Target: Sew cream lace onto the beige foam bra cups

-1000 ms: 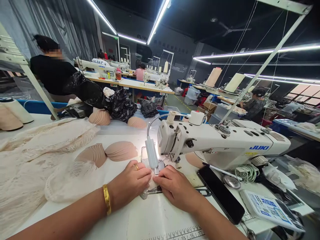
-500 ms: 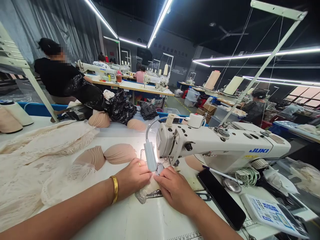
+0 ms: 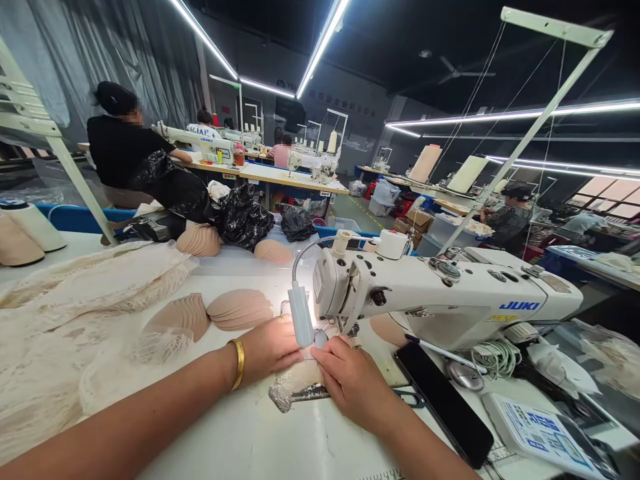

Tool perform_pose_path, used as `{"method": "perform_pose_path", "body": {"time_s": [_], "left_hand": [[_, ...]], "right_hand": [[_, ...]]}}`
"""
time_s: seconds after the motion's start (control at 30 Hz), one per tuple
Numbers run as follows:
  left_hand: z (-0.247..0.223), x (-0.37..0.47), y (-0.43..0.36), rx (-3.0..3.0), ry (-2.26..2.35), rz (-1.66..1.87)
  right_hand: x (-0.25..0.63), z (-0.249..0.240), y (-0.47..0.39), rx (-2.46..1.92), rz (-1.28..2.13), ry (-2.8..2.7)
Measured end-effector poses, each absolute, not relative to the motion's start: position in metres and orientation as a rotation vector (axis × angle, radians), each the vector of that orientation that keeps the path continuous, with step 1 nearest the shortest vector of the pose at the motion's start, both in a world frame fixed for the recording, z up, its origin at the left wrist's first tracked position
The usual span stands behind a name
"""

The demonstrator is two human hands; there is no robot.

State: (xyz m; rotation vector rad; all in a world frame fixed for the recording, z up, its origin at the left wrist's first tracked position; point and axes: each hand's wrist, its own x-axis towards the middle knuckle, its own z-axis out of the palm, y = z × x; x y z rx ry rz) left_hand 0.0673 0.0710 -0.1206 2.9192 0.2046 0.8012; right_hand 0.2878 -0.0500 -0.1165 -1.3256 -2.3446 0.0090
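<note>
My left hand (image 3: 270, 347) and my right hand (image 3: 350, 377) press side by side on a small beige lace-covered piece (image 3: 295, 381) lying under the needle of a white JUKI sewing machine (image 3: 440, 293). The fingers of both hands rest flat on the piece, close to the presser foot. A grey lamp head (image 3: 299, 313) on a flexible neck lights the spot. My left wrist wears a gold bangle and a finger a ring. Scissors (image 3: 350, 393) lie partly under the piece and my right hand.
Two stacks of beige bra cups (image 3: 210, 313) lie left of the machine, beside a heap of cream lace fabric (image 3: 65, 320). A black phone (image 3: 443, 400), a pen and a printed card (image 3: 535, 430) lie at right. Other people sit at machines behind.
Both hands have slid slightly forward toward the needle with the piece, and more of the lace piece now shows behind them. The camera view has shifted a little.
</note>
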Motion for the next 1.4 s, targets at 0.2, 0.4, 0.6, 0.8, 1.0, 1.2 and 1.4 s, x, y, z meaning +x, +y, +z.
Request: {"method": "perform_pose_path", "body": {"time_s": [0.2,0.4,0.6,0.8,1.0,1.2,1.4], "left_hand": [[-0.119,0.066,0.073,2.920,0.192,0.764],[-0.107,0.063,0.069,2.936,0.226,0.690],[-0.091,0.060,0.071,2.987,0.288,0.612],[-0.088,0.065,0.069,3.035,0.414,0.611],[-0.086,0.056,0.060,2.985,0.599,0.651],[-0.092,0.022,-0.036,2.408,0.608,0.835],[-0.102,0.029,-0.111,0.897,0.783,0.829]], "right_hand": [[0.289,-0.116,-0.051,-1.310,-0.013,-2.340],[0.288,-0.117,-0.051,-1.327,-0.015,-2.349],[0.286,-0.118,-0.051,-1.334,-0.035,-2.313],[0.287,-0.118,-0.049,-1.317,-0.014,-2.309],[0.282,-0.113,-0.056,-1.272,0.315,-2.137],[0.238,-0.095,-0.070,-1.190,1.354,-1.275],[0.190,-0.121,-0.118,-0.989,1.224,-1.010]]}}
